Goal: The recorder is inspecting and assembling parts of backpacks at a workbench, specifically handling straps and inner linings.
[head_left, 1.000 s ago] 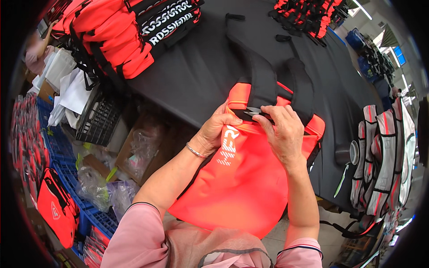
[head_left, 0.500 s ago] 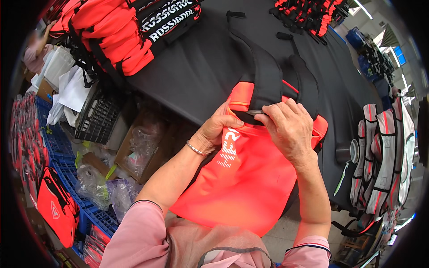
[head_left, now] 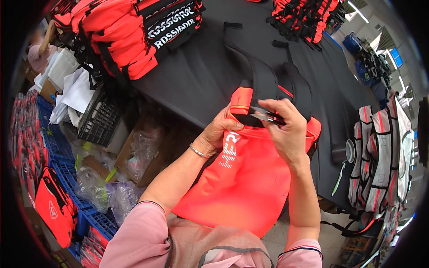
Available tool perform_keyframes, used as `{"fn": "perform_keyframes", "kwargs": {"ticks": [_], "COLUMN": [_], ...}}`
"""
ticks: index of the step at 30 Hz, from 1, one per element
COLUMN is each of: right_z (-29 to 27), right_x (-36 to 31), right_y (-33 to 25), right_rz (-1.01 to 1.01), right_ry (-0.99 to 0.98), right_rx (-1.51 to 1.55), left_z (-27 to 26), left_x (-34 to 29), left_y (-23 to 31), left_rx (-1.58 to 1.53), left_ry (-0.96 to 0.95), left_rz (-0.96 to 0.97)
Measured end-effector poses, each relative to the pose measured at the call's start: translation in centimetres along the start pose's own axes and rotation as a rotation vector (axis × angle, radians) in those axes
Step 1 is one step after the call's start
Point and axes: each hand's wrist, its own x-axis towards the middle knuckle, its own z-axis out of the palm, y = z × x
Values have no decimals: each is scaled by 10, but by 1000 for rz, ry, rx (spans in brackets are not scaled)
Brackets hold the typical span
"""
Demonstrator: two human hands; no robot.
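Observation:
A bright red-orange backpack [head_left: 237, 187] lies before me on the black-covered table, its padded black shoulder straps [head_left: 264, 73] stretched away toward the far side. With thumb and fingers, my left hand [head_left: 219, 131] pinches the bag's upper edge beside a black strip. My right hand [head_left: 286, 129] is closed around small metal thread snips [head_left: 267, 115]. Their two pointed blades stand apart and point left, over the black strip near the strap base. Whether a thread lies between the blades is too small to tell.
Red-and-black bags are stacked [head_left: 120, 40] at the far left, with another pile [head_left: 304, 20] at the far right. Grey bags [head_left: 380, 156] hang over the right side near a metal cup [head_left: 344, 152]. A black crate [head_left: 100, 118] and blue crates [head_left: 96, 219] stand left.
My right hand has turned and drawn slightly down and left, bringing the snips' parted blades into plain sight. My left hand still pinches the bag's edge. The view has shifted slightly.

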Motion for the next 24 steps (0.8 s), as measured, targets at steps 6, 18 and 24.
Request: {"fn": "perform_keyframes", "kwargs": {"ticks": [6,18,24], "right_z": [48,-47,-18], "right_x": [19,-65,-68], "right_y": [-1,24,21], "right_rz": [-203,167,332], "right_ry": [18,-405,129], "right_rx": [-509,464,139], "left_z": [-6,-29,-52], "left_x": [1,13,16], "left_y": [-5,13,13], "left_rx": [-3,10,62], "left_ry": [-1,82,100], "left_rz": [5,-195,-300]}}
